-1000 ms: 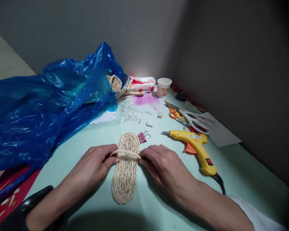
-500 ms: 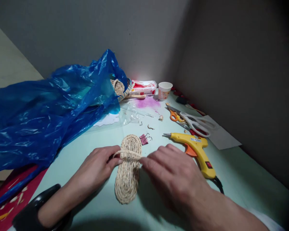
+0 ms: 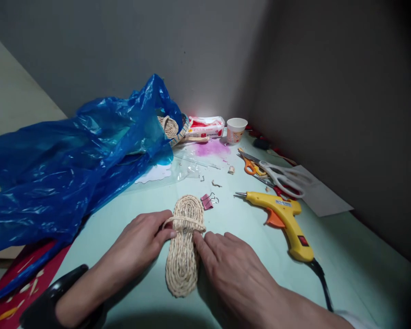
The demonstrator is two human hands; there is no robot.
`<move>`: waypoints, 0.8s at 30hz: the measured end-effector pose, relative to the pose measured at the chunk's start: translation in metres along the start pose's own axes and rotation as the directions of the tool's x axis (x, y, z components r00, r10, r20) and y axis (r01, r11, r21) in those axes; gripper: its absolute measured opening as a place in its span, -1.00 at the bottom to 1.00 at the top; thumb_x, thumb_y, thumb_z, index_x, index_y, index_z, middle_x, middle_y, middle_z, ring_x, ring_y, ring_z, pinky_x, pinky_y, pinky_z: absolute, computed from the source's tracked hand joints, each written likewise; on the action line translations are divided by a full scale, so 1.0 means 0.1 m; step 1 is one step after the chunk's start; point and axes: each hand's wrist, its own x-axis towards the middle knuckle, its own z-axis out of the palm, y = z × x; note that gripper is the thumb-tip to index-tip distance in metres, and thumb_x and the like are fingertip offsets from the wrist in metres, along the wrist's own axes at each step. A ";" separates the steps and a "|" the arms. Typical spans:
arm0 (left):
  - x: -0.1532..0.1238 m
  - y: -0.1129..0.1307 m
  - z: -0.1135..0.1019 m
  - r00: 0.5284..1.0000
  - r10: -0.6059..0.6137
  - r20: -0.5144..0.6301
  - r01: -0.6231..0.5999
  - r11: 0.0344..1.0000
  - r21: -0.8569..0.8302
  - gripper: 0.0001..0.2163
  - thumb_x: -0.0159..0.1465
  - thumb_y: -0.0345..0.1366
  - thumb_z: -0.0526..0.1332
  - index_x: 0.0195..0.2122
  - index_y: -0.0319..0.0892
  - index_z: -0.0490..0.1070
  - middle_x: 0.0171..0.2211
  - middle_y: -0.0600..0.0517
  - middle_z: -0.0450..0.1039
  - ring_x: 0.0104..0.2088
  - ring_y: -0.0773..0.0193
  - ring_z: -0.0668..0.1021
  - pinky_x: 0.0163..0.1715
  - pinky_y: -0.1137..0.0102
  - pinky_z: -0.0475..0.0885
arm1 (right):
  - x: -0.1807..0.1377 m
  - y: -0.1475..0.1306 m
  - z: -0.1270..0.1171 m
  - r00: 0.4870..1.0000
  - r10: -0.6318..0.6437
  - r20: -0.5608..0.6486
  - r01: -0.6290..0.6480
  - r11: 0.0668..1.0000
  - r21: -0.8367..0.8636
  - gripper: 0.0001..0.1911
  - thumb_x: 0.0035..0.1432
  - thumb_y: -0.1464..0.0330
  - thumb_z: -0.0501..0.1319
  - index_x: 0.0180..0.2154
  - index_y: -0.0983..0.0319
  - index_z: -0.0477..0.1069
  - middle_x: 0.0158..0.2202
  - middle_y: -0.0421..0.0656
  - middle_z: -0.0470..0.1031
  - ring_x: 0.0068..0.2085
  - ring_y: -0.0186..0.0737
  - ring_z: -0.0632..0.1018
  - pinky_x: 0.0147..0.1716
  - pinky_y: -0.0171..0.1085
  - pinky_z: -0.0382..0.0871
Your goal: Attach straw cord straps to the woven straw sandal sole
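Observation:
A small woven straw slipper sole [image 3: 181, 269], a long oval of coiled braid, lies on the pale green table. A thin braided strap [image 3: 185, 220] crosses its middle from side to side. At the left edge, my left hand [image 3: 142, 235] is closed, its thumb on the sole and its fingers at the strap's end. My right hand [image 3: 231, 262] presses its index fingertip against the sole's right edge, just below the strap's right end. Its other fingers are bent together and its thumb is hidden. A pink binder clip [image 3: 209, 201] lies beyond the strap.
A yellow glue gun [image 3: 284, 208] with a black cord lies right. Behind it are scissors [image 3: 277, 176] and a card [image 3: 324, 192]. A paper cup [image 3: 236, 131], a tissue pack [image 3: 208, 127] and a blue plastic bag [image 3: 99, 151] over a basket stand near the wall.
My right hand has come down and closer, from the strap's right end to the sole's edge just below it. My left hand keeps its hold. The view has shifted slightly.

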 end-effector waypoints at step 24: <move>0.00 0.05 0.00 0.999 0.043 -0.019 -0.043 0.999 -0.031 -0.83 0.26 -0.37 0.03 -0.49 -0.10 0.16 -0.46 0.05 0.40 -0.40 0.19 0.40 -0.35 0.32 0.15 | -0.02 0.06 -0.04 0.979 -0.185 -0.084 0.173 0.977 -0.127 -0.72 0.08 0.60 0.13 -0.14 0.38 0.44 -0.29 -0.02 0.48 -0.34 -0.07 0.42 -0.38 -0.13 0.30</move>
